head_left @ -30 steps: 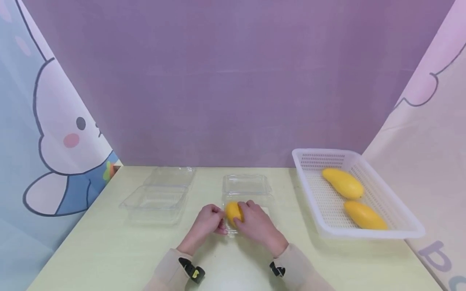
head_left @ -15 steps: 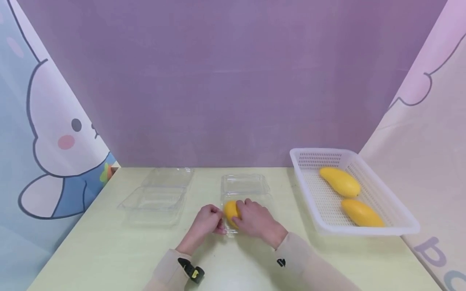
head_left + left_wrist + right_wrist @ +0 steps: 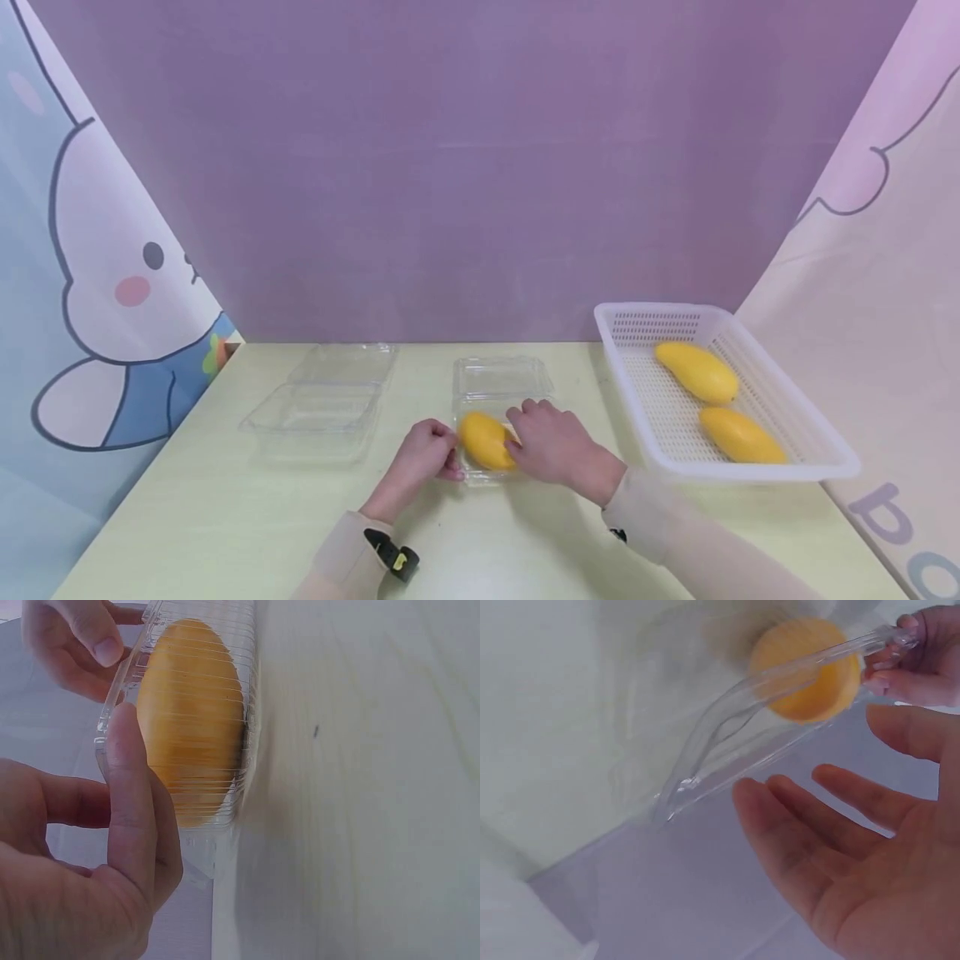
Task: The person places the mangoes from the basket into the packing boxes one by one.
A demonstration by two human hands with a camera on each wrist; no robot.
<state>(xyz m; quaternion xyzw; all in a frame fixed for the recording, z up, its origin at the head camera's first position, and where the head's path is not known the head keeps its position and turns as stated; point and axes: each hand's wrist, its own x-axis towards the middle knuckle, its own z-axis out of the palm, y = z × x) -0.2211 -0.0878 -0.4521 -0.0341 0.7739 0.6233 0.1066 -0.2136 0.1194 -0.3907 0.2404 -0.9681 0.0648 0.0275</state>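
A yellow mango point(image 3: 483, 440) lies in the base of a small clear plastic clamshell box point(image 3: 480, 477), whose lid point(image 3: 502, 377) is folded back behind it. At the box's left front corner, my left hand point(image 3: 424, 457) pinches the rim. In the left wrist view the mango point(image 3: 191, 712) shows through the ribbed wall, with left fingers point(image 3: 129, 780) right at the rim. My right hand point(image 3: 553, 442) hovers over the box's right side. In the right wrist view its fingers point(image 3: 780, 840) are spread and hold nothing, apart from the mango point(image 3: 799, 641).
On the right stands a white perforated basket point(image 3: 757, 472) with two mangoes, one at the back point(image 3: 697, 372) and one nearer point(image 3: 742, 436). A larger clear clamshell box point(image 3: 311, 408) stands lid up at left. A purple panel point(image 3: 465, 208) closes off the table's back.
My right hand has let go of the mango and drawn away to the right. The mango now lies tilted in the box. My left hand has stayed at the rim.
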